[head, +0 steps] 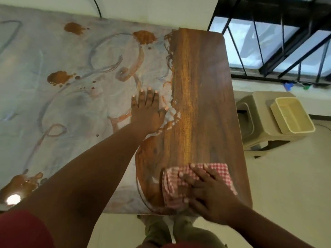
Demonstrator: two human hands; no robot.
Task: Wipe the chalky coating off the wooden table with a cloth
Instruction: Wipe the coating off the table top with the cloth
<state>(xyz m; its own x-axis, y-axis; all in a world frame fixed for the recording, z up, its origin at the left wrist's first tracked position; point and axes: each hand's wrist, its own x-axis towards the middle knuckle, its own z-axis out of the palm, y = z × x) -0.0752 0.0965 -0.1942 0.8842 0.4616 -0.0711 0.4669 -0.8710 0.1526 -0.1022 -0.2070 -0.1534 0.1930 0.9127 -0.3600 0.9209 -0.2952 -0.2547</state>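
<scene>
The wooden table [200, 97] shows bare brown wood along its right strip. A pale chalky coating [59, 104] with swirls and several wet brown patches covers the rest to the left. My left hand [147, 111] lies flat with straight fingers on the coating, right at the border with the bare wood. My right hand [209, 196] presses straight fingers down on a red-and-white checked cloth [220, 173] at the table's near right corner.
A beige plastic stool [258, 126] stands on the floor right of the table, with a yellow tub [293, 127] on it. Behind it is a window with black bars [268, 56]. A white wall runs along the table's far edge. My legs show under the near edge.
</scene>
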